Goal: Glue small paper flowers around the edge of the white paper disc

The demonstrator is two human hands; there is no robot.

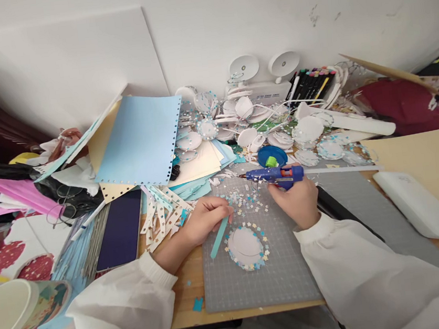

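My right hand (299,200) is wrapped round the handle of a blue hot glue gun (256,175), whose nozzle points left. Pinched in the fingers of my left hand (209,217) is a flat teal strip (220,238), its free end slanting down to the left. Below and between both hands, a round white disc (245,245) lies on the grey cutting mat (265,291), with small blue, white and cream stars round its rim. Many loose paper stars (247,197) are scattered on the mat between the hands.
Behind the mat stands a pile of white discs and star garlands (245,107), near a blue lid (272,156). To the left are punched paper strips (164,207), a phone (116,231) and blue paper (141,139). A white power bank (422,207) lies right.
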